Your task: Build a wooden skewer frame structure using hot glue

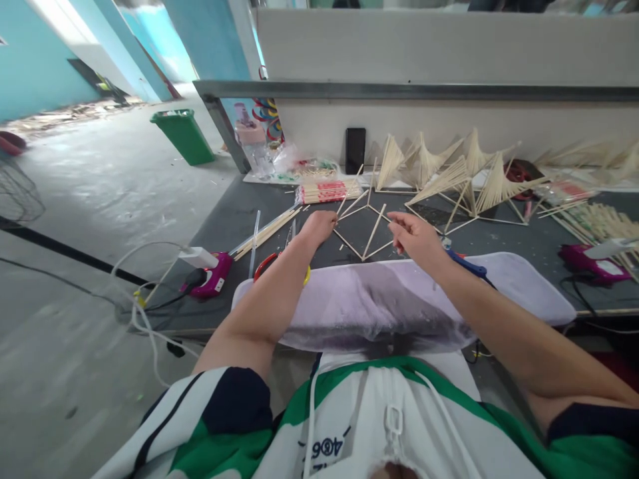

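Observation:
A square frame of thin wooden sticks lies on the dark tabletop, with several sticks standing up at a slant from its corners. My left hand is closed at the frame's left corner, its fingertips pinching the sticks there. At the opposite corner is my right hand, thumb and index finger together on the frame and the other fingers loosely curled. That corner is partly covered by my fingers. Beneath my left forearm, scissors with red and yellow handles are partly hidden. A blue-handled tool lies by my right wrist.
Finished stick models stand at the back right. Packed sticks, a phone and a bottle are along the back. A lilac padded cover lines the front edge. Purple power sockets with cables sit left and right.

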`<state>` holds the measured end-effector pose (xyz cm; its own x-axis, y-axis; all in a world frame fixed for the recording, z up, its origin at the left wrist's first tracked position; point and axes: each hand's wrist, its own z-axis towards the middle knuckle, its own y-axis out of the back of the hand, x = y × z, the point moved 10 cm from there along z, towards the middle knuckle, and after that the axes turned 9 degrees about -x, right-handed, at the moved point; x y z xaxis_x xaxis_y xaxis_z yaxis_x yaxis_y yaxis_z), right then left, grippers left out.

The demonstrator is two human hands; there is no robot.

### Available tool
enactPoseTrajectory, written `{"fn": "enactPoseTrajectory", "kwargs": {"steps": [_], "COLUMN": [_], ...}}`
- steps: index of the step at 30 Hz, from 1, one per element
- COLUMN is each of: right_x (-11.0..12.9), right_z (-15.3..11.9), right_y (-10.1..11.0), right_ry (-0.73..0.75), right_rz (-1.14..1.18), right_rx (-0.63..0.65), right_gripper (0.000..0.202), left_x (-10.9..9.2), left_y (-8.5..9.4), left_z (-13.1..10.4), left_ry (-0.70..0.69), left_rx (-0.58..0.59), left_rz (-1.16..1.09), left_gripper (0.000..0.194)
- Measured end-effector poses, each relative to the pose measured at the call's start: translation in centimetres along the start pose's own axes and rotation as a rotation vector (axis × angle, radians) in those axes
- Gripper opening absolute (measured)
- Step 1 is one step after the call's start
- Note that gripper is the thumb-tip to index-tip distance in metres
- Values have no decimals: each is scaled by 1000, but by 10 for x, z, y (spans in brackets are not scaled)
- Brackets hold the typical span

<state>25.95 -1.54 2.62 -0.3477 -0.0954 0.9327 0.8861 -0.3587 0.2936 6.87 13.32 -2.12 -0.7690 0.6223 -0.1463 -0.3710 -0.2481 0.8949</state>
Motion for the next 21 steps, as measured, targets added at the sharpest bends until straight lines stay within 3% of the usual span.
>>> {"fn": "enactPoseTrajectory", "kwargs": {"steps": [6, 21], "right_x": [32, 33], "right_z": [27, 46], "right_y": [-25, -53], "right_ry": [76, 54], "right_rz": [82, 63], "right_rx": [-59, 13], "right_gripper": [42, 44], "left_x": [1, 1], "left_y": [-1, -3], "left_z": [-1, -2], "left_ry": [7, 10], "left_rx": [-3, 13], "left_rz": [-16, -94], "left_gripper": [24, 23]}}
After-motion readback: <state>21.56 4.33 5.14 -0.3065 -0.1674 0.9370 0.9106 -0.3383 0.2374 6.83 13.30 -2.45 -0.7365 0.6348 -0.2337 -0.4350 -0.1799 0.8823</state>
